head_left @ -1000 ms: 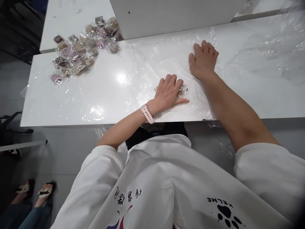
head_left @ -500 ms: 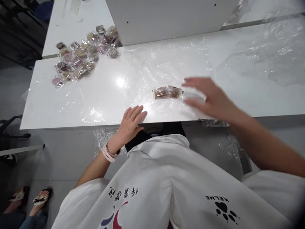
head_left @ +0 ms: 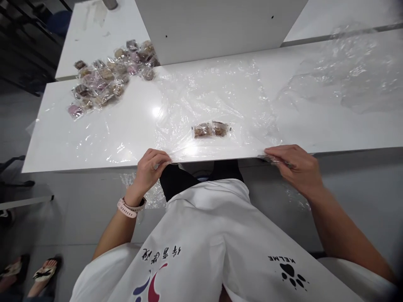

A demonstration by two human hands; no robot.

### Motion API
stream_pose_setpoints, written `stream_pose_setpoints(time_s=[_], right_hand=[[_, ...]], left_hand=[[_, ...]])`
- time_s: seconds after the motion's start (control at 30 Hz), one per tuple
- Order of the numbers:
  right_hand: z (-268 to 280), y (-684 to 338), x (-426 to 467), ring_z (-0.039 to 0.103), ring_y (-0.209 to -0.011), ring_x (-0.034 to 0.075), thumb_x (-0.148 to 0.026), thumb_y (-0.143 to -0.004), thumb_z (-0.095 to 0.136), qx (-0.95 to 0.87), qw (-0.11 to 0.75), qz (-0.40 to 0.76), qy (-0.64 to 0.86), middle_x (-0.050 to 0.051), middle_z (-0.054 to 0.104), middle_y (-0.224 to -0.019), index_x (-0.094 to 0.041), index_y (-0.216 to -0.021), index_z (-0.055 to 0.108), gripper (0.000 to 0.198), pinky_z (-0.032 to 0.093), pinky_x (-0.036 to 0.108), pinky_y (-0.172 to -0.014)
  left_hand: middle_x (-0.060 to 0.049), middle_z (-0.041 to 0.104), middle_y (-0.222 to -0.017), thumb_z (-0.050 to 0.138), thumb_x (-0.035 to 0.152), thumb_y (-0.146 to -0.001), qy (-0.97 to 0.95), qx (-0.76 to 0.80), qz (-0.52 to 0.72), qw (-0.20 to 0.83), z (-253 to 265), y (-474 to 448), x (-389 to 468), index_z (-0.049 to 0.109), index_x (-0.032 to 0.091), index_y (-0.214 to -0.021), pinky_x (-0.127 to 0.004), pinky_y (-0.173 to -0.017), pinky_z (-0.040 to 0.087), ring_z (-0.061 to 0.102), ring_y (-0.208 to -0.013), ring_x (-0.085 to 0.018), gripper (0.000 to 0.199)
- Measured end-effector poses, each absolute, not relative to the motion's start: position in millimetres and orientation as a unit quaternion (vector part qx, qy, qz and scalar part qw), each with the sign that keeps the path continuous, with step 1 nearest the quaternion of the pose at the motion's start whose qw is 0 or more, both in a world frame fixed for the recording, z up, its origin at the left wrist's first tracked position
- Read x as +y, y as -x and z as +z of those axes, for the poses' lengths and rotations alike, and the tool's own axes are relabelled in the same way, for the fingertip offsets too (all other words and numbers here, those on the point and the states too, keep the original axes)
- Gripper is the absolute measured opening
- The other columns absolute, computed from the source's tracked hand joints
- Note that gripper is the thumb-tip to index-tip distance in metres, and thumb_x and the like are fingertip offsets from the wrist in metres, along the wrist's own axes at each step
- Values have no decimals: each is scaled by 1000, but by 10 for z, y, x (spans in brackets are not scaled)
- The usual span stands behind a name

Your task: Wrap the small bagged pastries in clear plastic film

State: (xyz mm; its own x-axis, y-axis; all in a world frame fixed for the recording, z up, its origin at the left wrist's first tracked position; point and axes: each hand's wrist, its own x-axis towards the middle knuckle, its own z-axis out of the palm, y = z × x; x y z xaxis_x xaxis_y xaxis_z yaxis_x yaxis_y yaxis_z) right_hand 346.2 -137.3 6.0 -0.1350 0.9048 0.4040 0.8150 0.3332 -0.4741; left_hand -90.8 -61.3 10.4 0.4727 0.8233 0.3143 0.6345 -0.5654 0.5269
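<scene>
A clear plastic sheet [head_left: 214,92] lies spread over the white table in front of me, reaching down to the near edge. On it rest two brown snack pieces in clear wrappers [head_left: 210,129], side by side near the middle. My left hand [head_left: 153,165] pinches the sheet's near left part at the table edge, thumb against fingers. At the near right part, my right hand [head_left: 294,163] has its fingers closed on the same sheet. Neither hand touches the wrapped snacks, which lie between and beyond them.
Many individually wrapped snacks [head_left: 103,79] are heaped at the left of the white table [head_left: 50,138]. A white upright panel [head_left: 217,29] stands behind the sheet. More crumpled clear plastic [head_left: 352,79] covers the right side. A person's sandalled foot [head_left: 47,268] shows at lower left.
My right hand has moved from beside the wrapped snacks down to the near edge and gripped the sheet. My left hand, flat before, has shifted left and now pinches the sheet.
</scene>
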Motion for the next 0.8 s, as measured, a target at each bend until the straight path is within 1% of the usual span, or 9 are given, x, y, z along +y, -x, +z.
stream_pose_setpoints(time_s=[0.1, 0.17, 0.3, 0.43, 0.53, 0.6, 0.67, 0.73, 0.8], right_hand=[[330, -3514, -1199, 72, -86, 21, -21, -93, 61, -762, 303, 86, 565, 2, 78, -95, -28, -102, 75, 19, 56, 35, -68], [570, -3566, -1004, 72, -86, 21, -29, -94, 62, -784, 285, 79, 546, 2, 78, -94, -27, -98, 76, 15, 54, 33, -67], [952, -3614, -375, 69, -80, 16, -44, -93, 66, -786, 252, 95, 556, 2, 77, -88, -23, -96, 79, 25, 48, 30, -68], [765, -3552, 391, 64, -75, 12, -50, -89, 66, -751, 147, 145, 627, 1, 74, -82, -14, -92, 78, 39, 44, 29, -68], [423, -3511, 696, 66, -89, 21, -59, -91, 59, -767, 93, 74, 630, 9, 74, -90, -6, -89, 76, 56, 45, 41, -81], [313, -3490, 635, 62, -111, 33, -52, -91, 65, -773, 102, 0, 626, 18, 72, -113, -5, -99, 75, 49, 42, 52, -92], [343, -3435, 381, 52, -127, 42, -38, -89, 73, -765, 146, -87, 622, 22, 62, -136, -10, -116, 72, 39, 39, 60, -97], [440, -3312, 44, 53, -125, 40, -28, -90, 69, -751, 226, -152, 602, 19, 62, -137, -17, -124, 69, 36, 42, 60, -96], [487, -3126, -241, 62, -112, 32, -24, -95, 60, -776, 306, -127, 537, 12, 70, -121, -23, -123, 68, 29, 49, 51, -91]], left_hand=[[-3, 72, -83, 63, 24, -95, -832, 457, 261, 176, 257, 900, -533, 68, 22, -88, -33, -71, 54, 64, -79, -18, 8], [-2, 72, -85, 65, 28, -93, -824, 474, 253, 179, 423, 882, -407, 67, 22, -89, -34, -74, 55, 65, -80, -18, 7], [-3, 73, -93, 66, 32, -92, -803, 531, 222, 159, 699, 792, 45, 67, 20, -90, -38, -84, 54, 65, -88, -19, 12], [-5, 69, -83, 67, 31, -91, -802, 564, 138, 144, 545, 669, 533, 65, 16, -81, -41, -85, 53, 60, -80, -18, 18], [-8, 68, -84, 66, 26, -88, -805, 575, 112, 100, 302, 639, 658, 64, 16, -79, -49, -90, 50, 59, -86, -23, 14], [-11, 68, -102, 66, 26, -86, -798, 578, 162, 51, 226, 664, 571, 65, 17, -92, -57, -96, 46, 59, -103, -31, 10], [-14, 63, -126, 68, 27, -87, -786, 570, 240, 4, 237, 687, 373, 62, 21, -112, -64, -104, 39, 52, -124, -39, 27], [-14, 57, -138, 65, 26, -90, -786, 538, 305, -21, 279, 649, 129, 57, 25, -125, -65, -109, 35, 45, -135, -39, 36], [-12, 59, -136, 57, 22, -95, -823, 463, 329, -8, 282, 519, -83, 53, 27, -132, -60, -107, 41, 50, -133, -33, 37]])
